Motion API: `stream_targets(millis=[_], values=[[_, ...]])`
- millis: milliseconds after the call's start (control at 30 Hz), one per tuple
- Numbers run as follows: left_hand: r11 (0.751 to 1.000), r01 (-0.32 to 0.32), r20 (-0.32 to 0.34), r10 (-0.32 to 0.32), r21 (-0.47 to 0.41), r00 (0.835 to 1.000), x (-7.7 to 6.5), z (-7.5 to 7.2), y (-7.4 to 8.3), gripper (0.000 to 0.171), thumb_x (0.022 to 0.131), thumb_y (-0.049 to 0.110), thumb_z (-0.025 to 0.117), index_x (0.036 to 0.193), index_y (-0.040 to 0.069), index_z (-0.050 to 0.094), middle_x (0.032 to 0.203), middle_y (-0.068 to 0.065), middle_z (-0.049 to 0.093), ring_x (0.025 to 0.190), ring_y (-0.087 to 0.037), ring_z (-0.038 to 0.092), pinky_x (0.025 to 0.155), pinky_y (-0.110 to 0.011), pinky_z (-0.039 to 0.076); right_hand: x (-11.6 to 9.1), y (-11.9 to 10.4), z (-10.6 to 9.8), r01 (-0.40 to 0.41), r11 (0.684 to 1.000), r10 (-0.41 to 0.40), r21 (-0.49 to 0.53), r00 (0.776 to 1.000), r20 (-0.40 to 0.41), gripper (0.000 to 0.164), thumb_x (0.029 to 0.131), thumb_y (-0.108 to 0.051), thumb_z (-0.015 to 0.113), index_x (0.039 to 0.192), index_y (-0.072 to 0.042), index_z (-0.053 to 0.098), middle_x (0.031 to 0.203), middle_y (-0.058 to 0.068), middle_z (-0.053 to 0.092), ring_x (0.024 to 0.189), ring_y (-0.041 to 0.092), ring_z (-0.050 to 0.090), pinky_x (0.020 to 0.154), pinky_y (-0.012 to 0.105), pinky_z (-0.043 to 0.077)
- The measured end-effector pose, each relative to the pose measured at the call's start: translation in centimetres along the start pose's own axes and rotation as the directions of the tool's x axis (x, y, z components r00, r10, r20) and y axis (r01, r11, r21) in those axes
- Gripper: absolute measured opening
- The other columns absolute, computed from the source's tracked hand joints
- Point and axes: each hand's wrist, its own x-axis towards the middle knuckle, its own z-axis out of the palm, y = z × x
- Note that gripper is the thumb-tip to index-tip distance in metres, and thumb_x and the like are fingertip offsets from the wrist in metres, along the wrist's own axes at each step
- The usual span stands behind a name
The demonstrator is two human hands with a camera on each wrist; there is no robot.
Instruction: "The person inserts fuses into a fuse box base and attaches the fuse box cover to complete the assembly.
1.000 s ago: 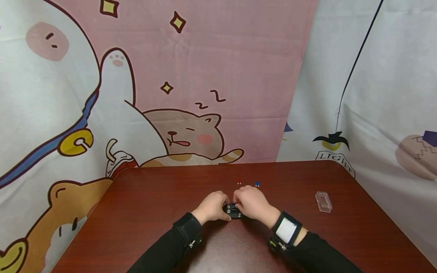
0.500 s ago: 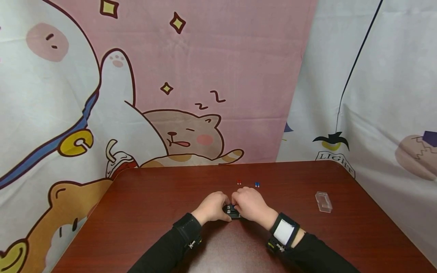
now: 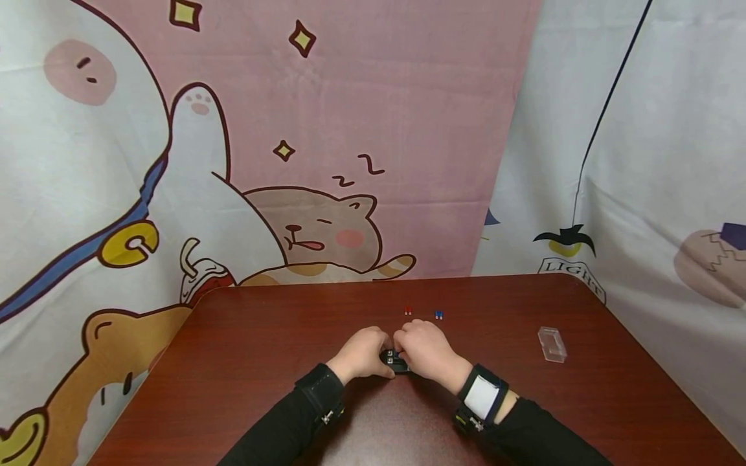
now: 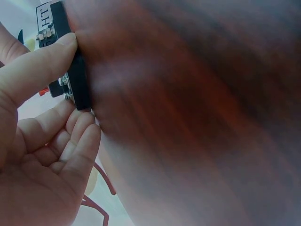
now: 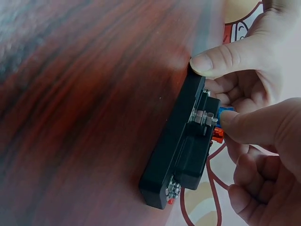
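A black fuse block [image 3: 396, 362] with metal bolts lies on the table between both hands. My left hand [image 3: 362, 353] holds its left end, thumb on the near edge and fingers on the far side. In the right wrist view, my right hand [image 5: 268, 136] pinches a small blue blade fuse [image 5: 225, 110] at the top of the block, its thumb against the fuse. Right beside that sits a red blade fuse [image 5: 217, 135] in the block. The fuse's lower part and the right forefinger are mostly hidden.
Beyond the hands, a small red fuse [image 3: 408, 310] and a small blue fuse [image 3: 439, 315] lie on the brown table [image 3: 262, 362]. A clear plastic box [image 3: 552, 344] lies toward the right edge. A printed cloth [image 3: 437, 129] hangs behind the table.
My right hand has shifted slightly left over the fuse block, covering more of its right part. The left hand and the block have stayed in place.
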Motion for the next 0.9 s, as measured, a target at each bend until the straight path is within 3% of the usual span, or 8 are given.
stream_targets(millis=[500, 733, 900], values=[[1.000, -0.002, 0.002, 0.002, -0.002, 1.000, 0.01, 0.05, -0.11, 0.040, 0.063, 0.031, 0.094, 0.089, 0.011, 0.072, 0.079, 0.006, 0.057, 0.072, -0.007, 0.049, 0.068, -0.025, 0.044, 0.02, 0.12, 0.04, -0.034, 0.997, 0.034, 0.074, 0.999, 0.005, 0.018, 0.074, -0.009, 0.085, 0.074, -0.016, 0.068, 0.071, -0.004, 0.055, 0.068, 0.015, 0.054, 0.061, 0.030, 0.046], [1.000, -0.001, 0.002, 0.001, -0.004, 1.000, 0.13, 0.04, -0.12, 0.040, 0.063, 0.032, 0.094, 0.090, 0.011, 0.072, 0.079, 0.006, 0.057, 0.072, -0.007, 0.049, 0.067, -0.024, 0.043, -0.02, 0.28, 0.05, -0.074, 0.991, 0.070, 0.112, 0.997, 0.042, 0.019, 0.076, -0.012, 0.086, 0.074, -0.017, 0.068, 0.072, -0.005, 0.055, 0.070, 0.014, 0.055, 0.058, 0.027, 0.047], [1.000, 0.005, 0.007, -0.005, -0.008, 1.000, 0.07, 0.08, -0.15, 0.040, 0.063, 0.031, 0.094, 0.091, 0.011, 0.072, 0.079, 0.006, 0.056, 0.071, -0.007, 0.049, 0.066, -0.024, 0.043, -0.13, 0.27, 0.31, -0.091, 0.984, 0.089, 0.150, 0.996, 0.024, 0.020, 0.075, -0.012, 0.086, 0.072, -0.018, 0.068, 0.071, -0.006, 0.055, 0.069, 0.013, 0.055, 0.058, 0.027, 0.046]])
